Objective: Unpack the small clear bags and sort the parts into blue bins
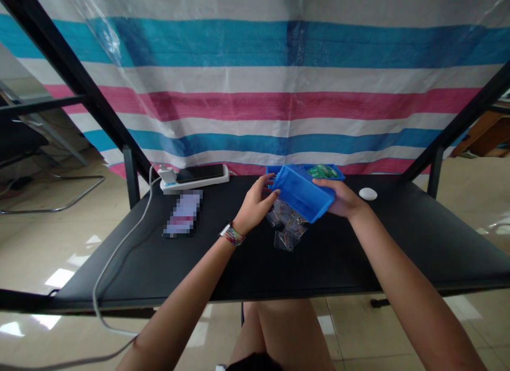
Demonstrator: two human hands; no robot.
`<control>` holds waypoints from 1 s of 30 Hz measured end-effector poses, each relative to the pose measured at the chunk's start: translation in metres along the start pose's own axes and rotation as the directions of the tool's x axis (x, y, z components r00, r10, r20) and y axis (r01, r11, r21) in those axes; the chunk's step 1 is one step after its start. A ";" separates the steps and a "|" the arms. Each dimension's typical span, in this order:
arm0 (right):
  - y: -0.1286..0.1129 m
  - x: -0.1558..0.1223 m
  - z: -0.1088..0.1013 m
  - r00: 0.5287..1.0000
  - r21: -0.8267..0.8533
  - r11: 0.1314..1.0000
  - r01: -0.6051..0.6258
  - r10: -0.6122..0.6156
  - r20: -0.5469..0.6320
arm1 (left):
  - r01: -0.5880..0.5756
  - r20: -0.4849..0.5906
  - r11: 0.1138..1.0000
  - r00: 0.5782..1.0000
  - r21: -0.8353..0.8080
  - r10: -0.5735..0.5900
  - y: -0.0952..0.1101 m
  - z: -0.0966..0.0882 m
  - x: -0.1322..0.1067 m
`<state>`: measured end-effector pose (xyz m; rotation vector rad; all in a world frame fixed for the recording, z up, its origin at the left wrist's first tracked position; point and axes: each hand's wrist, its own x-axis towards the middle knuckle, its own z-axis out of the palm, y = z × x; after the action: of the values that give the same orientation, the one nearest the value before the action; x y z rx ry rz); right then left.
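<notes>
A blue plastic bin is tilted above the table, its hollow side facing me. My right hand grips its right end, thumb over the upper edge. At the bin's left corner is my left hand, with fingers and thumb apart; whether they touch the bin is hard to tell. Several small clear plastic bags with thin metal pieces inside lie below the bin, partly hidden by it. Behind it stands another blue bin, largely covered, with green items in bags inside.
On the black table, a white power strip bears a dark phone and a plugged-in charger. Nearer lies a phone with a blurred screen. A white oval object sits at right. A pale cable crosses the left side.
</notes>
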<state>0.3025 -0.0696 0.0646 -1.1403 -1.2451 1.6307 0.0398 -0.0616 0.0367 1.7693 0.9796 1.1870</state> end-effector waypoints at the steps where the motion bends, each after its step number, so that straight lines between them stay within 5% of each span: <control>1: 0.001 0.002 0.002 1.000 -0.018 1.000 -0.010 0.010 0.016 | -0.040 0.012 0.999 0.999 0.026 0.040 0.001 -0.001 0.006; 7: -0.003 0.017 0.013 0.988 -0.024 1.000 0.006 -0.002 0.152 | -0.053 -0.152 0.914 0.981 0.401 0.124 -0.003 -0.023 0.026; 12: -0.004 0.020 0.000 0.984 0.024 0.989 0.146 -0.148 0.098 | 0.258 -0.464 0.789 0.885 0.557 0.038 -0.015 -0.073 0.030; 17: 0.008 0.018 -0.019 0.972 0.015 0.973 0.229 -0.228 -0.053 | 0.482 -0.507 0.731 0.835 0.484 -0.216 -0.035 -0.106 0.030; 22: 0.014 0.019 -0.025 0.973 0.037 0.976 0.216 -0.212 -0.087 | 0.510 -0.494 0.638 0.840 0.578 -0.224 -0.045 -0.107 0.037; 26: 0.021 0.025 -0.024 0.972 0.072 0.972 0.224 -0.217 -0.090 | 0.522 -0.481 0.648 0.836 0.555 -0.262 -0.045 -0.100 0.043; 30: 0.036 0.036 -0.020 0.909 -0.219 0.941 0.259 -0.314 -0.274 | 0.544 -0.499 0.646 0.821 0.536 -0.278 -0.049 -0.096 0.049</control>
<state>0.3090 -0.0382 0.0203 -1.1989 -1.3005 1.0944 -0.0465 0.0195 0.0349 1.6684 2.1445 0.9285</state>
